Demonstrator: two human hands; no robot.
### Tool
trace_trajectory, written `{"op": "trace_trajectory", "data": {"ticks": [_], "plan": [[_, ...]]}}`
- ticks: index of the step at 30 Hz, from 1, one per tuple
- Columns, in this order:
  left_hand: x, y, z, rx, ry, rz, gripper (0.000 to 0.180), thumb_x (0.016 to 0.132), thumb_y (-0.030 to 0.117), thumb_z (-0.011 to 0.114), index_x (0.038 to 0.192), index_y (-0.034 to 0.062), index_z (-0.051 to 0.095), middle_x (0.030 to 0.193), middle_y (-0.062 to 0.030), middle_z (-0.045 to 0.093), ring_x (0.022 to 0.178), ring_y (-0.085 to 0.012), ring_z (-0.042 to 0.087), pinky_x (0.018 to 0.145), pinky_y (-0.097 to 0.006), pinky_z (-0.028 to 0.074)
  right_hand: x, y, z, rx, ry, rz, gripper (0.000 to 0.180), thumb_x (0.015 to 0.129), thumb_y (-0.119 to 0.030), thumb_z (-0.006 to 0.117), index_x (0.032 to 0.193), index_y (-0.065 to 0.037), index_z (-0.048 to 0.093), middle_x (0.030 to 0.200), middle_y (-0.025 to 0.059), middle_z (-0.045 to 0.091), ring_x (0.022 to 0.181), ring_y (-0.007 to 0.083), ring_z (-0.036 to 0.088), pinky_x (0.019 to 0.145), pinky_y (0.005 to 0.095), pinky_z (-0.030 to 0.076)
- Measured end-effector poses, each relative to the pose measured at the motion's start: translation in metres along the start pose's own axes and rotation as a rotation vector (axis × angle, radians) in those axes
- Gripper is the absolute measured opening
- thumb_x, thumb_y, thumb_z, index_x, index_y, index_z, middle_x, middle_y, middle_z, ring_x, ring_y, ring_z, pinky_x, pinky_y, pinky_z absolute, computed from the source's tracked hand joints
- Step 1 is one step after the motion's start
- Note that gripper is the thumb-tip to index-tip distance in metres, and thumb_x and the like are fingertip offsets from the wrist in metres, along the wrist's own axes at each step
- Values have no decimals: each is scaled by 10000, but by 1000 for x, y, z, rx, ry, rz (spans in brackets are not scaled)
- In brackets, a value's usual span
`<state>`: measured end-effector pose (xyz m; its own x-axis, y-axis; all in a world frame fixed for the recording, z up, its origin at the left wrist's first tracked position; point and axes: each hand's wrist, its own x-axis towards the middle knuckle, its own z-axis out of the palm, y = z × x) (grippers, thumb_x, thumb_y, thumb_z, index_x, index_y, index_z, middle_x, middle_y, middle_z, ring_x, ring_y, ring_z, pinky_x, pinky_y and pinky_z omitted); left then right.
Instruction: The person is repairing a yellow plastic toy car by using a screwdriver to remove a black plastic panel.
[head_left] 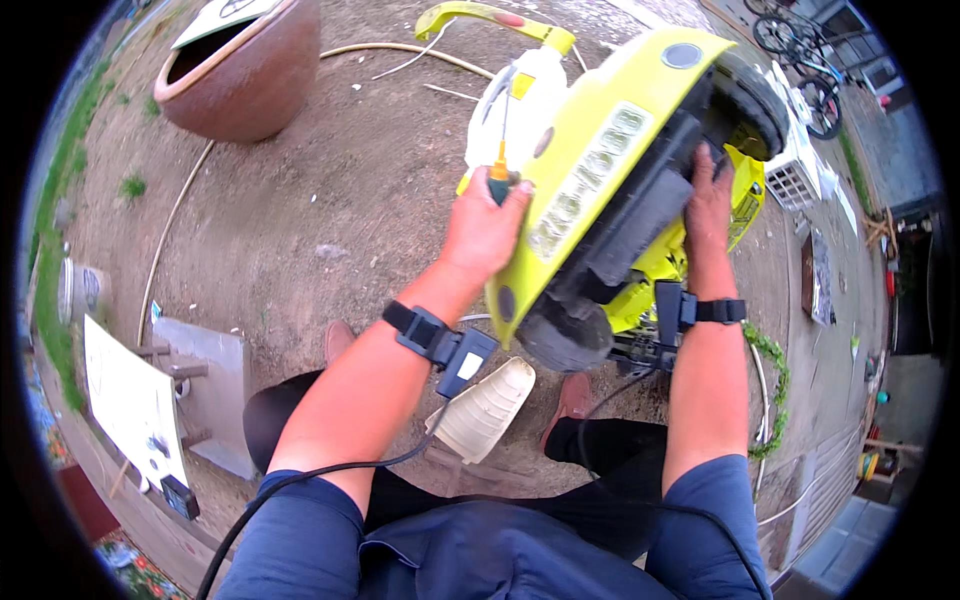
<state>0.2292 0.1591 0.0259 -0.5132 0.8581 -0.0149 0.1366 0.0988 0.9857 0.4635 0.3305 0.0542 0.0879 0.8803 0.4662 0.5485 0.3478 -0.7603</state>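
A yellow-green ride-on toy car (600,175) is tipped up in front of me, its dark underside and black wheels showing. My left hand (480,230) is closed round the green and yellow handle of a screwdriver (499,180), shaft pointing up. That hand also rests against the car's yellow edge with the raised plate lettering. On the underside, my right hand (708,215) grips the car with its fingertips near the upper wheel (750,105). The lower wheel (565,340) hangs above the ground. Behind the body are a white part (515,110) and a yellow curved handle (495,18).
A brown clay pot (245,85) stands at the far left, with a hose (178,205) running past it. A cream plastic piece (488,408) lies between my feet. To the left is a white board (130,400); a white crate (793,165) and bicycles (800,50) are at the right.
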Motion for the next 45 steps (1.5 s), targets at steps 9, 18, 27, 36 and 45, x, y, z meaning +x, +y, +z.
{"op": "trace_trajectory", "data": {"ticks": [9,18,27,36,45], "plan": [[-70,-9,11,-136,52,-72,385,911,254,653,1164,-7,527,994,-247,666,932,-412,656,819,-444,512,24,-46,9,124,-434,38,639,964,-486,569,1337,23,467,1134,150,615,995,205,582,885,313,461],[-89,-58,3,-482,190,-336,337,968,205,625,1221,8,520,934,-37,624,791,-95,568,680,-265,485,0,-80,78,-212,-549,-291,749,905,-554,590,1345,39,468,1195,303,605,1132,402,592,984,410,435],[-89,-72,-6,-506,197,-339,343,962,203,633,1240,36,521,943,-26,612,793,-106,555,699,-279,473,-7,-95,93,-193,-577,-300,748,891,-580,609,1303,36,508,1131,273,636,1081,357,621,950,402,453],[-90,-75,-23,-727,196,-462,224,993,220,589,1162,97,510,917,13,585,796,-114,572,695,-292,494,-26,-99,102,-233,-588,-143,884,819,-658,612,1384,6,464,1320,269,557,1240,382,540,1043,446,410],[-116,-106,-7,-754,54,-474,245,1016,268,544,1204,128,471,1019,-9,605,864,-146,602,761,-346,522,-42,-75,93,-166,-544,-247,932,819,-692,604,1414,4,433,1301,279,560,1219,383,546,1036,411,418]]}}
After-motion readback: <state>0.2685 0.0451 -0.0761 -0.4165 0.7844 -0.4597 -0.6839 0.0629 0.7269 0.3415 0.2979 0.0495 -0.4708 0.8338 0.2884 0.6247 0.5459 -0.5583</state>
